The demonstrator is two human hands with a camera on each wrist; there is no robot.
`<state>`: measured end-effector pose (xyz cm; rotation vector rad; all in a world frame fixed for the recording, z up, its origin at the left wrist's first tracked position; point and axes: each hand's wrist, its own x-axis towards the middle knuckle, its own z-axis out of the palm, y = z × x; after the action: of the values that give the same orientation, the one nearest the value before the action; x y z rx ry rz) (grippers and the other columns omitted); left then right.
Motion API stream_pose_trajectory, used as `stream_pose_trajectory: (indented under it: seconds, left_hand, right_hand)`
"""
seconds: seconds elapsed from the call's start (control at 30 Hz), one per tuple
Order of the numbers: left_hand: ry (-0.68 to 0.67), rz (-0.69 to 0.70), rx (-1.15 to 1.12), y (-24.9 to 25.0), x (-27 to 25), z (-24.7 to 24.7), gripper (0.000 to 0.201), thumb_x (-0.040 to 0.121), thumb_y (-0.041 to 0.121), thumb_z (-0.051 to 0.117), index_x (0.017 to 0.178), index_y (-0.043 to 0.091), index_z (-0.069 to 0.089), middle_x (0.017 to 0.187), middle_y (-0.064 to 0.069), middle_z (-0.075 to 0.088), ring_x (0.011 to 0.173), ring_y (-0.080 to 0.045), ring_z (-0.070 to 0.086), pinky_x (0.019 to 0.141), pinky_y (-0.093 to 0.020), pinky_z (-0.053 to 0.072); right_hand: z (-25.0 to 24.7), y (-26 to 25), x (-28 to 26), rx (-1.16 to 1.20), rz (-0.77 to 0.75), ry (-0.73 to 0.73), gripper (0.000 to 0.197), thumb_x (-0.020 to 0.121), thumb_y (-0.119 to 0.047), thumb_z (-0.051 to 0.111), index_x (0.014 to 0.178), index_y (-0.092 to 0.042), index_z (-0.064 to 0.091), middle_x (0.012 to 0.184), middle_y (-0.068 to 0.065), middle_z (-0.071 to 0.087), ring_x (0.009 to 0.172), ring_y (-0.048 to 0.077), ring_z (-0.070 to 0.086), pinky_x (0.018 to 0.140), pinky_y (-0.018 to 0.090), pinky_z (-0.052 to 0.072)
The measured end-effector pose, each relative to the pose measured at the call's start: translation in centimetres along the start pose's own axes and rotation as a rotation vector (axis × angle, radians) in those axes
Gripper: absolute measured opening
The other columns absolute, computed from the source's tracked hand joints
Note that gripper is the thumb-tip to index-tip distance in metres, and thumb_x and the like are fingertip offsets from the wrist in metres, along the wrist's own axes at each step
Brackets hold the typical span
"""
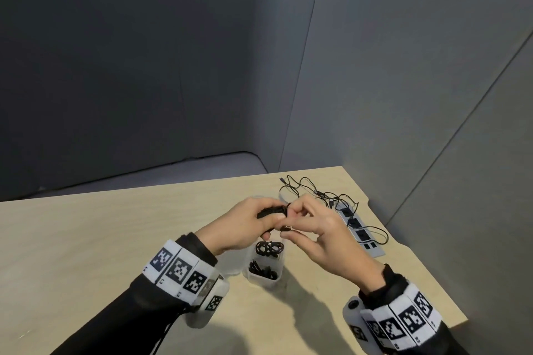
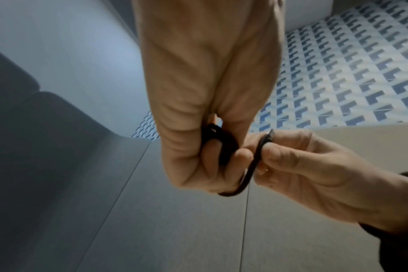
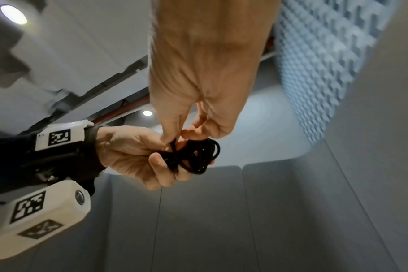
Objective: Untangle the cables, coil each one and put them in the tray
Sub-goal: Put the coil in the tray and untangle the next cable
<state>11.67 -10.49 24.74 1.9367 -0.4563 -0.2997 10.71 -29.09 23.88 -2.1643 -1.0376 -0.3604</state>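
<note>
finishing a coil above the tray, with the loops at risk of springing loose

left hand (image 1: pixel 245 225) curls its grip round the coiled black cable (image 3: pixel 193 156), held up over the tray (image 1: pixel 264 278); if that hold slackens, the loops could spill. right hand (image 1: pixel 314 228) pinches the cable's plug end (image 2: pixel 267 137); a hard tug might undo the bundle. tangled cables (image 1: pixel 326 196) lie further right on the table (image 1: pixel 86 239).

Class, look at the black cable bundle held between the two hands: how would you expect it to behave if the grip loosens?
The coiled cable probably springs open, as only the left hand bunches its loops. It looks floppy: its free end bends sharply from the right hand. Likely light.
</note>
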Motion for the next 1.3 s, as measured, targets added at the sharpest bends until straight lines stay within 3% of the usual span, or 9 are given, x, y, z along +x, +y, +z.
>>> stream_pose_trajectory:
  seconds: [0.17, 0.27, 0.37, 0.5, 0.73, 0.9, 1.1, 1.2, 1.3]
  left_hand:
    - [-0.146, -0.006, 0.033, -1.1, -0.7, 0.2, 0.019, 0.098, 0.009, 0.045, 0.105, 0.007, 0.063, 0.074, 0.005, 0.055, 0.060, -0.005, 0.047, 0.063, -0.016, 0.041]
    - [-0.153, 0.043, 0.073, -1.5, -0.8, 0.5, 0.014, 0.096, 0.008, 0.048, 0.106, 0.007, 0.059, 0.078, 0.007, 0.053, 0.065, -0.006, 0.052, 0.068, -0.019, 0.045]
    - [-0.077, -0.032, 0.057, -2.3, -0.9, 1.4, 0.020, 0.095, 0.012, 0.051, 0.115, 0.011, 0.049, 0.083, 0.006, 0.056, 0.067, -0.005, 0.055, 0.074, -0.028, 0.051]
    - [-0.048, -0.093, 0.001, -3.3, -0.7, 1.7, 0.039, 0.094, 0.012, 0.052, 0.127, 0.014, 0.031, 0.107, -0.002, 0.054, 0.073, -0.007, 0.056, 0.079, -0.030, 0.050]
    - [-0.110, -0.149, 0.024, -4.9, -1.4, 3.0, 0.067, 0.093, 0.008, 0.048, 0.134, 0.018, -0.004, 0.088, 0.001, 0.049, 0.075, -0.015, 0.053, 0.082, -0.033, 0.050]
    - [-0.106, -0.211, -0.066, -7.3, -1.6, 4.1, 0.064, 0.093, 0.005, 0.046, 0.132, 0.019, -0.003, 0.087, 0.002, 0.050, 0.072, -0.012, 0.054, 0.078, -0.027, 0.048]
    - [-0.097, -0.216, -0.051, -10.0, -1.4, 5.4, 0.050, 0.093, 0.001, 0.045, 0.128, 0.013, 0.011, 0.079, 0.005, 0.050, 0.060, 0.005, 0.049, 0.062, -0.012, 0.042]
    - [0.013, -0.237, -0.011, -12.2, -0.5, 5.5, 0.037, 0.093, 0.013, 0.052, 0.125, 0.015, 0.032, 0.092, -0.002, 0.057, 0.068, -0.003, 0.054, 0.063, -0.015, 0.044]
    - [0.048, -0.255, -0.029, -14.0, 0.0, 5.1, 0.039, 0.093, 0.016, 0.054, 0.129, 0.022, 0.038, 0.098, -0.001, 0.057, 0.073, -0.009, 0.058, 0.067, -0.016, 0.047]
  right_hand:
    - [0.8, 0.9, -0.3, 0.232, 0.171, 0.067, 0.014, 0.081, -0.020, 0.073, 0.094, -0.021, 0.077, 0.101, -0.003, 0.058, 0.100, 0.014, 0.054, 0.089, 0.019, 0.042]
    - [1.2, 1.4, -0.4, 0.417, 0.322, 0.030, 0.018, 0.079, -0.030, 0.070, 0.094, -0.022, 0.077, 0.091, -0.005, 0.063, 0.092, 0.012, 0.059, 0.081, 0.029, 0.048]
    - [2.0, 1.6, -0.6, 0.374, 0.370, 0.093, 0.046, 0.079, -0.021, 0.072, 0.123, -0.028, 0.063, 0.095, -0.007, 0.062, 0.086, 0.009, 0.061, 0.075, 0.022, 0.047]
    - [3.6, 1.7, -1.7, 0.045, 0.105, 0.202, 0.040, 0.085, -0.010, 0.069, 0.123, -0.019, 0.063, 0.107, -0.002, 0.059, 0.093, 0.005, 0.058, 0.078, 0.015, 0.046]
    - [5.9, 3.0, -4.4, -0.403, -0.033, -0.082, 0.034, 0.092, -0.020, 0.053, 0.124, -0.009, 0.053, 0.127, 0.005, 0.055, 0.109, 0.021, 0.056, 0.082, 0.032, 0.051]
    - [7.5, 3.3, -6.5, -0.428, 0.042, -0.303, 0.058, 0.083, -0.024, 0.065, 0.132, -0.004, 0.042, 0.129, 0.009, 0.048, 0.118, 0.022, 0.050, 0.092, 0.029, 0.049]
    - [9.7, 4.7, -6.7, -0.168, 0.185, -0.364, 0.026, 0.090, -0.015, 0.055, 0.113, -0.003, 0.053, 0.108, 0.010, 0.053, 0.091, 0.025, 0.058, 0.081, 0.030, 0.049]
    - [10.5, 5.8, -6.0, -0.066, 0.316, -0.360, 0.031, 0.092, -0.008, 0.053, 0.121, 0.000, 0.053, 0.116, 0.014, 0.053, 0.104, 0.023, 0.056, 0.089, 0.014, 0.039]
    - [10.7, 7.7, -4.5, -0.079, 0.467, -0.395, 0.036, 0.093, -0.011, 0.053, 0.128, -0.003, 0.051, 0.126, 0.016, 0.052, 0.114, 0.029, 0.050, 0.090, 0.023, 0.035]
